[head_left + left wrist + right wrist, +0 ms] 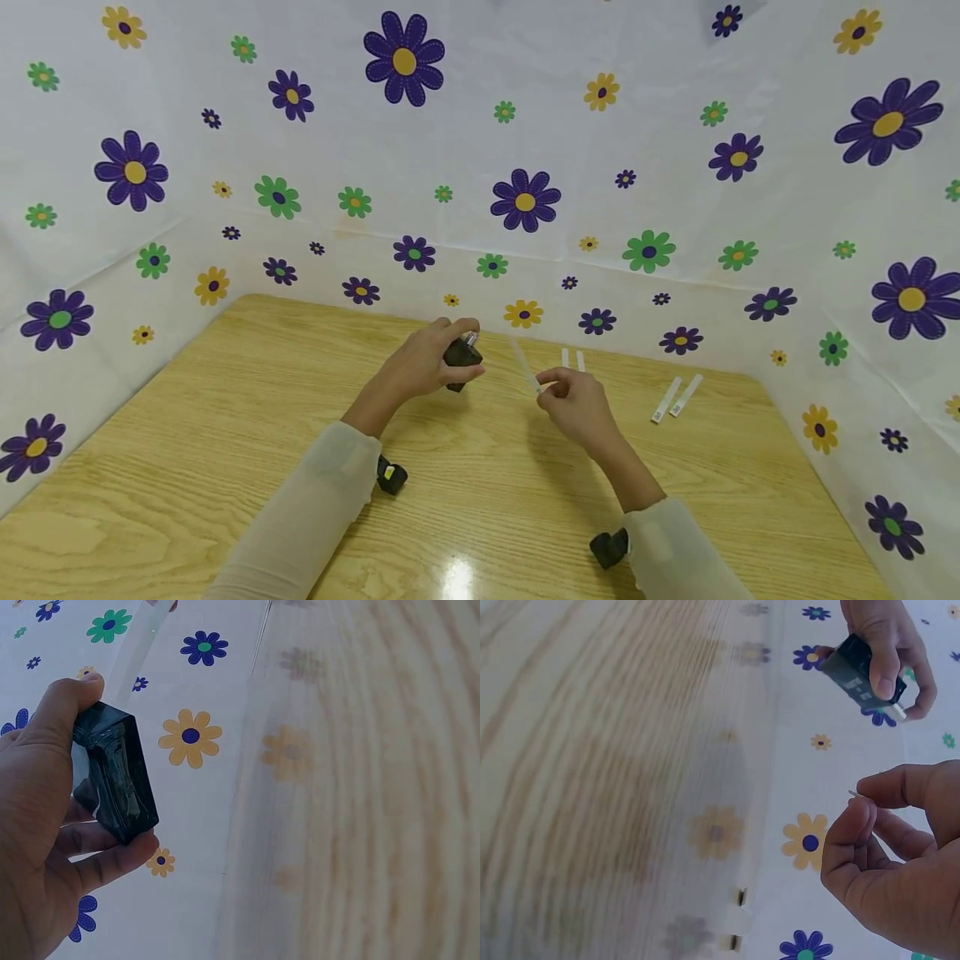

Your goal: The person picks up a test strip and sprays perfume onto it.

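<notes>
In the head view my left hand holds a dark glass perfume bottle above the table, its index finger on the silver spray top. The left wrist view shows the bottle's faceted dark base between the thumb and the fingers. My right hand pinches a thin white paper strip by its lower end, between thumb and index finger. The strip points up towards the bottle, a small gap apart. From the right wrist view, the strip appears almost edge-on.
Two white strips lie side by side at the right of the wooden table. Another pair lies near its back edge, behind the right hand. A white flower-patterned cloth encloses the back and sides.
</notes>
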A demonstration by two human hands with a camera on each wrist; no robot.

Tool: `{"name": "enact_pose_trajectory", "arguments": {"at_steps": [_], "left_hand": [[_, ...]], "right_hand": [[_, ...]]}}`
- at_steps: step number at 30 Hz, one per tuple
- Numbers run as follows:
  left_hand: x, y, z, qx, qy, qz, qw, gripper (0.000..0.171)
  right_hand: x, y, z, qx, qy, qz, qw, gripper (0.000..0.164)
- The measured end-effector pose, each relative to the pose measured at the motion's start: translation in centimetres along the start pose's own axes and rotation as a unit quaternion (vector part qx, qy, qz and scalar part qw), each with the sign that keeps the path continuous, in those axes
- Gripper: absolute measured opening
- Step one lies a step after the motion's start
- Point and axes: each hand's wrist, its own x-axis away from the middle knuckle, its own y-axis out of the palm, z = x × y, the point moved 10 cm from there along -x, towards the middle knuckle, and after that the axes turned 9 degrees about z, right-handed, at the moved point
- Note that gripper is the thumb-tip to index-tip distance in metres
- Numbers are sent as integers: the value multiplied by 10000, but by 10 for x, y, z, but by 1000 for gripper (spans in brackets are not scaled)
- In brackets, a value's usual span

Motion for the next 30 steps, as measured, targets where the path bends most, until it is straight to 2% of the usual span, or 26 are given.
{"name": "enact_pose_trajectory", "arguments": {"at_steps": [4,8,11,19,30], "left_hand": [[0,2,1,12,49,-40,10000,59],[0,4,1,7,107,-146,9998,59],[-1,6,0,10,142,-201,9997,60],[1,6,-1,-5,94,-275,9996,63],[0,7,0,-54,97,-311,9995,63]], "right_hand": [[-7,0,17,-401,441,-29,9982,29],[-14,1,33,-960,964,-84,9907,30],[-19,1,39,-1179,1189,-121,9858,33],[-31,6,50,-1435,1528,-155,9777,34],[-43,10,57,-1393,1719,-208,9750,34]]}}
